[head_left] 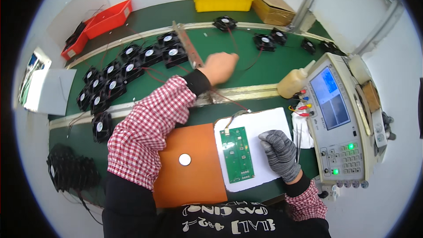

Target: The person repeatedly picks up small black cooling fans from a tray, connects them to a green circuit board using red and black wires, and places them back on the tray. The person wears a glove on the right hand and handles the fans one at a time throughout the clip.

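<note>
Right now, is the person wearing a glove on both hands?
No, only the right hand wears a grey glove, while the left hand shows bare skin past its black cuff.

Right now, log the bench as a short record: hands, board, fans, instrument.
left hand: ungloved, over the green mat, near the narrow strip; grip unclear
right hand: gray-gloved, curled, right of the circuit board
board: green, on white pad; white connector at its far edge
black fans: most left of strip, others back right
instrument: far right, screen lit
</note>
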Action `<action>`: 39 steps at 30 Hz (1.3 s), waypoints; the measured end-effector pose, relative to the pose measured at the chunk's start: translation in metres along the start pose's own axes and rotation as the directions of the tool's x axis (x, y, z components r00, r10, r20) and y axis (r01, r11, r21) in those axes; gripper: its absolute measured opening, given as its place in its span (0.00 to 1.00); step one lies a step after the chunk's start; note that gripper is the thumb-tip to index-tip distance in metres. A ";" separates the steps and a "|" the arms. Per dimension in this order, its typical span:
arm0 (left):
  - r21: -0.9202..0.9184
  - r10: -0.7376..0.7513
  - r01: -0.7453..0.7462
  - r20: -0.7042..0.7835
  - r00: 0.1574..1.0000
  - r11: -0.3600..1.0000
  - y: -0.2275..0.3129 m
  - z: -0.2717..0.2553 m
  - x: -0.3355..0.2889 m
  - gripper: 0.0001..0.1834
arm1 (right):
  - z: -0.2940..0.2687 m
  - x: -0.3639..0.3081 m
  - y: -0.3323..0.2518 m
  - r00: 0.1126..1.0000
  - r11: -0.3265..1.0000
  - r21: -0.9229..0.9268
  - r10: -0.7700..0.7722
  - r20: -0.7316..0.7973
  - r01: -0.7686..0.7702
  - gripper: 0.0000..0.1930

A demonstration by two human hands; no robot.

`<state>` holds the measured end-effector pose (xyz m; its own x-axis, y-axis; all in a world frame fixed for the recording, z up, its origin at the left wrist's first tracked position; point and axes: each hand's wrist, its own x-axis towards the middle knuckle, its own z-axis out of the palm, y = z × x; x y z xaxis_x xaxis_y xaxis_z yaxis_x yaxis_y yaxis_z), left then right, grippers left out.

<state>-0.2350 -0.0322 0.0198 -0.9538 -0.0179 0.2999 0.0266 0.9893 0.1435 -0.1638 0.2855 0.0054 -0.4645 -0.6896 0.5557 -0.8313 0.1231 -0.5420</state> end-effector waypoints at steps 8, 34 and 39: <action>0.192 -0.242 0.286 -0.221 0.945 0.939 -0.078 -0.049 -0.052 0.11 | 0.001 0.001 -0.002 0.997 0.997 0.025 -0.074 0.013 0.073 0.09; -0.387 -0.272 0.190 -0.170 0.947 0.903 0.049 -0.128 -0.262 0.13 | 0.014 0.026 -0.012 0.932 0.891 0.330 0.222 0.286 -0.313 0.06; -0.486 -0.211 0.209 0.052 0.976 0.848 0.076 -0.086 -0.270 0.25 | 0.030 0.018 -0.007 0.945 0.916 0.300 0.190 0.265 -0.268 0.05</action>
<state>0.0503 0.0350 0.0303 -0.9523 -0.2184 0.2132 -0.0315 0.7651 0.6431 -0.1570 0.2510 0.0008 -0.5161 -0.8176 0.2554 -0.5452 0.0836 -0.8341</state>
